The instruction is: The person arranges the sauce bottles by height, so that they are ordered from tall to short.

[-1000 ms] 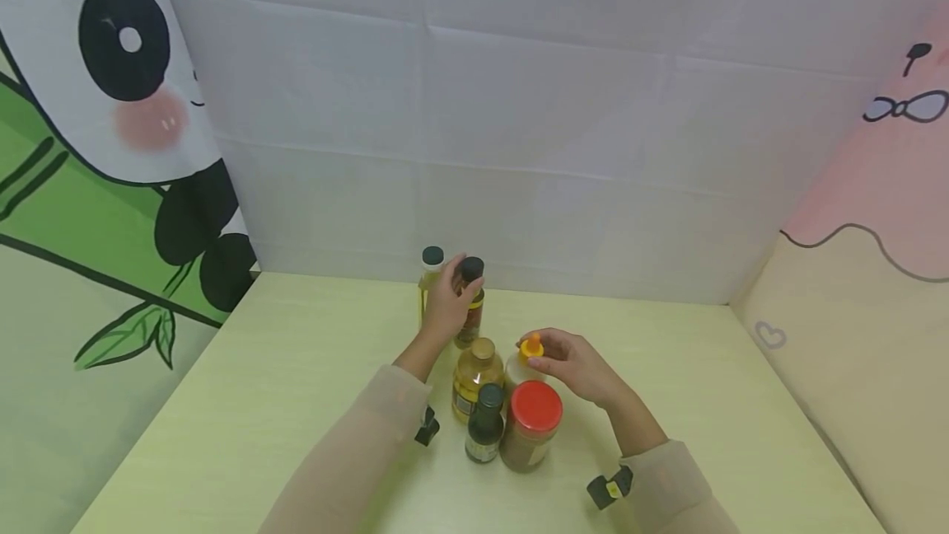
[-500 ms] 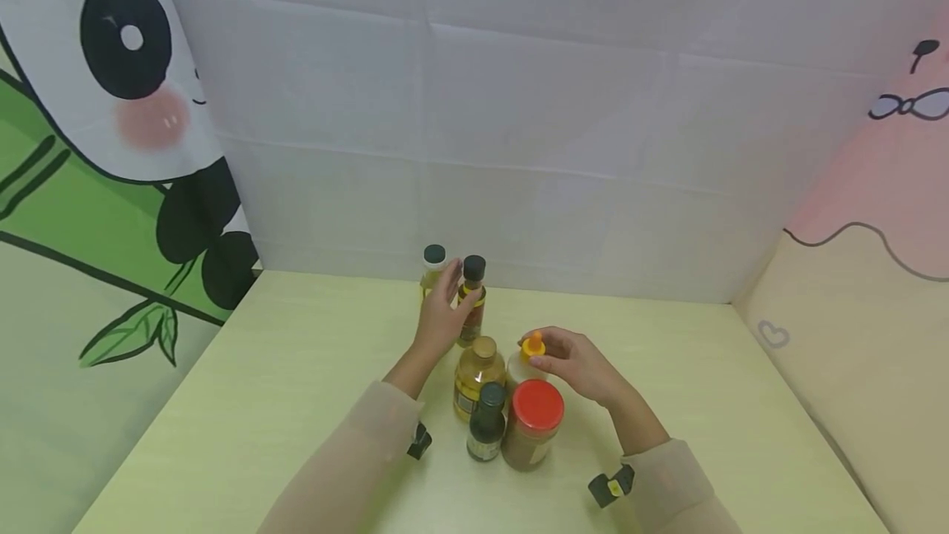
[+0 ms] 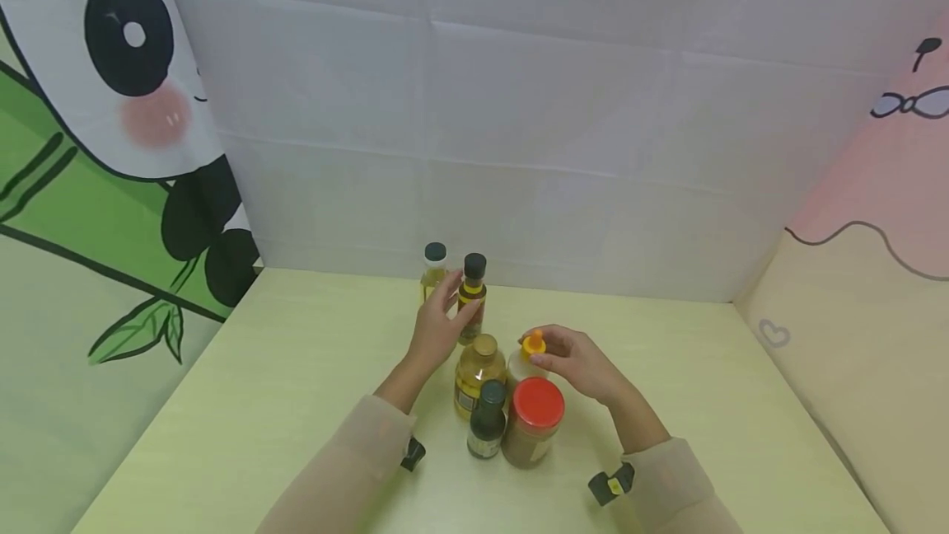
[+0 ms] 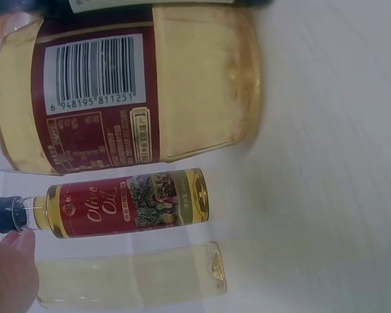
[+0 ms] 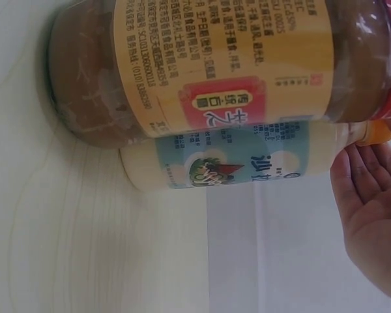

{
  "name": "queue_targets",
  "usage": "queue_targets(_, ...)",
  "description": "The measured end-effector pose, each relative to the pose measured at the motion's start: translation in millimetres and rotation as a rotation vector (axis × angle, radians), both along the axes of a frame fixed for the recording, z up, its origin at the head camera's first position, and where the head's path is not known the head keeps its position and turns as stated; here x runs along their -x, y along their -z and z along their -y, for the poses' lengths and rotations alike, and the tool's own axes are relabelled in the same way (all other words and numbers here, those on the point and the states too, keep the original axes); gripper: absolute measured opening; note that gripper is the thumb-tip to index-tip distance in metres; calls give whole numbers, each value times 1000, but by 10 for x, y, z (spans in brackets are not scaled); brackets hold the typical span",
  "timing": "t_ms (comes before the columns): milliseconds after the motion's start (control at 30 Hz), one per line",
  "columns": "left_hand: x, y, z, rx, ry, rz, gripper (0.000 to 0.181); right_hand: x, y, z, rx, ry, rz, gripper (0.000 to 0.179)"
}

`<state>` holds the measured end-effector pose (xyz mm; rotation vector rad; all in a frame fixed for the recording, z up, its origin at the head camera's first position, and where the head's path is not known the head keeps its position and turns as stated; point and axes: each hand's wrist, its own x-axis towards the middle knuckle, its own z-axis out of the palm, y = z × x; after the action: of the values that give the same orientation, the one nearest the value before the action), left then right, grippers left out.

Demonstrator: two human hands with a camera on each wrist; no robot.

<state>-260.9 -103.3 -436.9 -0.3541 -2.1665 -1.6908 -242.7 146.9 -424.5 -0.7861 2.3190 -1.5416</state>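
Note:
My left hand [image 3: 436,330] is beside the dark-capped olive oil bottle [image 4: 127,203], its thumb and fingers apart on either side of the neck. A clear bottle of pale yellow oil [image 4: 133,277] stands just left of it in the head view. My right hand [image 3: 578,363] pinches the orange-yellow cap of a white squeeze bottle of salad dressing [image 5: 238,156], which stands upright. In front of that bottle stands a red-lidded jar [image 3: 534,427] of brown paste, partly covering it.
A larger bottle of yellow oil [image 3: 478,377] and a small dark bottle [image 3: 486,423] stand upright between my forearms, close to the jar. A white wall sheet [image 3: 549,213] rises behind the pale table [image 3: 311,353].
My left hand has loosened from around the olive oil bottle's top and drawn slightly back and down. The right hand stays on the dressing bottle's cap.

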Motion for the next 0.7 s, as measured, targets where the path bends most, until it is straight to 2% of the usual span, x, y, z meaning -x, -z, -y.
queue_targets(300,-106,54,31,-26,41,-14,53,5,10,-6,-1,3,-4,33)
queue_targets(433,-155,49,38,-42,56,9,53,10,7,-7,-5,10,-2,34)
queue_targets(600,-236,56,46,2,57,38,48,6,5,-1,-2,15,11,34)
queue_targets(700,-284,93,42,31,54,23,46,2,5,-1,-2,11,15,34)
